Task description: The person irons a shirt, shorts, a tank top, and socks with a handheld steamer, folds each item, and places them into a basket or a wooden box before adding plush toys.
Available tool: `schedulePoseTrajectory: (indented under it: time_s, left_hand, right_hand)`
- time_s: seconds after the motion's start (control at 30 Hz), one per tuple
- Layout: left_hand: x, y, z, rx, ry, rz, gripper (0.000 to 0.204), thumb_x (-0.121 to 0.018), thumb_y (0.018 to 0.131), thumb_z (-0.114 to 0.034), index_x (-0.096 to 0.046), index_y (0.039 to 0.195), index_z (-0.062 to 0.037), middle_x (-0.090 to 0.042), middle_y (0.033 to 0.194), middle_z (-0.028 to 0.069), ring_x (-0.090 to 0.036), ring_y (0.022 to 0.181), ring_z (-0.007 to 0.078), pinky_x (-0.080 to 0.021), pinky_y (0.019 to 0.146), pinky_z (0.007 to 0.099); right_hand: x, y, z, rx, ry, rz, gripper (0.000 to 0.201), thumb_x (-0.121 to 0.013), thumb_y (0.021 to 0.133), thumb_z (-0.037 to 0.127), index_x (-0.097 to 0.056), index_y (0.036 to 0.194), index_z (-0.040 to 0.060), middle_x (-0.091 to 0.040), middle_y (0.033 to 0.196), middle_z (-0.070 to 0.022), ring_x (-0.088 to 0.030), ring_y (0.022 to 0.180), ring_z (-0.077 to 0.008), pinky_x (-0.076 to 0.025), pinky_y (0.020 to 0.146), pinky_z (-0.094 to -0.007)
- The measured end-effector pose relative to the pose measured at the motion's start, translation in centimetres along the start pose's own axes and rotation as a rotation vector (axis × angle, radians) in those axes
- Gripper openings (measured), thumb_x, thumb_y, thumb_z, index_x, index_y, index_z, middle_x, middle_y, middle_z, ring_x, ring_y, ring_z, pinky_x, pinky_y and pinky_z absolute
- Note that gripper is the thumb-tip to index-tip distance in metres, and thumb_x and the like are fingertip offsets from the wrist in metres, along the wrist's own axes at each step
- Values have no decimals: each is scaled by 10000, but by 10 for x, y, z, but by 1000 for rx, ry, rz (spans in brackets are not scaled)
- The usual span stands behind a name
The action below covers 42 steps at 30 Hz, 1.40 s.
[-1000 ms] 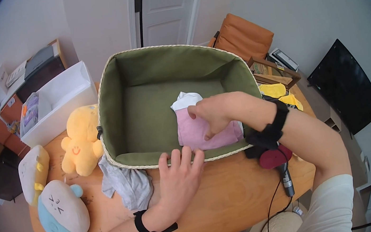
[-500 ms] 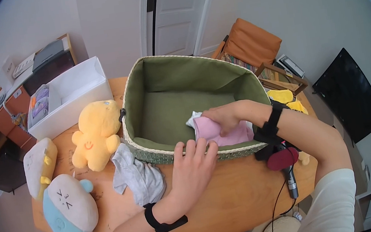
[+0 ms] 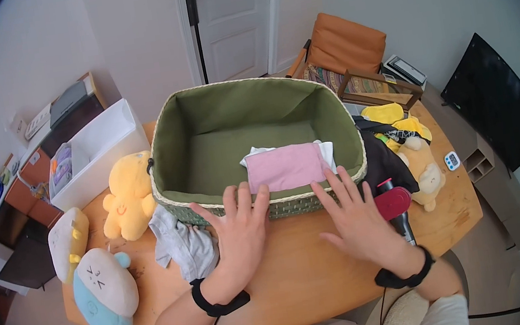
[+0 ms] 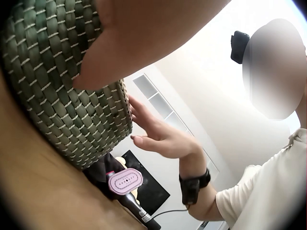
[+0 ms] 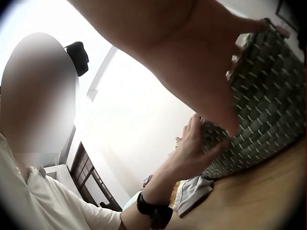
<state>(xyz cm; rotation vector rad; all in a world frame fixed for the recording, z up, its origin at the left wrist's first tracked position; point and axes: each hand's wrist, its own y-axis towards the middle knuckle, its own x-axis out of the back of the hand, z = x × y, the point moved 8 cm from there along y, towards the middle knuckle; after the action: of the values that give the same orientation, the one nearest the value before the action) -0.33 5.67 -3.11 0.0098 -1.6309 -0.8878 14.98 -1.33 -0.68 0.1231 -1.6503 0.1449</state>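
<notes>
A woven basket [image 3: 225,107] with a green lining and pale rope rim stands on the table. Inside, near its front wall, a folded pink cloth [image 3: 284,167] lies flat, with a white cloth [image 3: 328,152] showing from beneath. My left hand [image 3: 240,233] is spread at the front rim, its fingertips overlapping the edge below the pink cloth. To its right, the right hand [image 3: 358,225] also has extended fingers, tips right at the rim. Neither holds anything. Both wrist views show the basket's green woven outside [image 4: 57,91] close to the hands.
Left of the basket are a crumpled grey garment [image 3: 185,244], a yellow plush [image 3: 128,199], a blue-and-white plush [image 3: 105,290] and a white box [image 3: 105,162]. On the right lie dark cloth [image 3: 384,157], a beige plush [image 3: 424,171], a corded handheld steamer [image 3: 392,203] and a small timer [image 3: 452,160].
My right hand has left the pink cloth and come back out to the front rim. The cloth now lies flatter. My left hand stays at the rim, fingers more spread.
</notes>
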Motion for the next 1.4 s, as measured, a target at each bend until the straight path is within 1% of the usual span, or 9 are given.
schedulePoseTrajectory:
  time_s: [0.17,0.47,0.53,0.73,0.87,0.93,1.03,1.23,1.4]
  left_hand:
    - [-5,27,3,44,101,18,699,-829,733,-290,-508,1344,-180,-507,1260,61,-469,1248,284,-170,1023,868]
    - [-45,88,22,143,160,-59,666,-838,734,-292,-517,1304,-165,-496,1165,44,-480,1219,263,-299,1002,826]
    - [-56,101,25,138,141,-118,601,-818,753,-241,-525,1270,-156,-496,1183,43,-473,1237,262,-270,1008,844]
    - [-64,107,46,35,2,85,770,-807,774,-259,-411,1429,-168,-416,1435,75,-338,1423,296,-234,1015,857]
    - [-27,62,67,-9,-133,209,769,-772,818,-304,-398,1477,-169,-314,1573,150,-315,1457,366,-294,1137,660]
    - [-21,13,94,158,-45,346,739,-770,818,-336,-431,1452,-161,-334,1555,188,-365,1421,383,-387,1120,551]
    - [-24,-59,135,442,108,602,704,-770,804,-339,-468,1405,-132,-440,1450,211,-471,1327,385,-497,1002,511]
    - [-31,-74,118,428,-322,528,425,-768,802,-182,-549,1146,-61,-535,1281,163,-574,1118,408,-501,944,414]
    - [-36,-32,37,117,-1000,446,255,-745,809,-78,-502,887,-62,-545,1114,96,-548,1030,277,-452,879,344]
  right_hand:
    - [-26,-11,0,-111,308,-404,956,-822,787,283,-302,1566,89,-141,1643,-237,-153,1515,-456,-246,1154,-667]
    - [-33,-4,49,114,896,-169,749,-722,897,287,-368,1492,1,-275,1572,-287,-335,1441,-456,-337,1146,-548]
    - [-8,-3,40,7,1337,-456,606,-671,947,270,-411,1428,10,-437,1442,-231,-560,1245,-376,-469,1015,-476]
    - [-30,7,-9,-104,2616,-818,249,-620,982,120,-481,1179,60,-587,1086,-79,-616,882,-151,-481,739,-275]
    - [-38,21,-19,129,2285,-510,190,-643,967,86,-503,1091,54,-599,931,-23,-568,787,-70,-440,661,-215]
    - [-57,22,-11,61,1525,-240,144,-655,970,104,-536,1017,39,-575,828,22,-522,705,-28,-421,616,-194]
    - [-95,23,-19,10,1568,-91,140,-672,964,108,-554,971,32,-566,808,49,-493,683,-5,-412,606,-186]
    - [-125,28,-5,-1,1406,54,247,-687,959,173,-538,1063,5,-600,848,-8,-545,714,-60,-466,632,-244]
    - [-128,19,7,-4,1326,120,616,-696,954,199,-340,1433,47,-598,1181,-119,-616,897,-141,-504,792,-302]
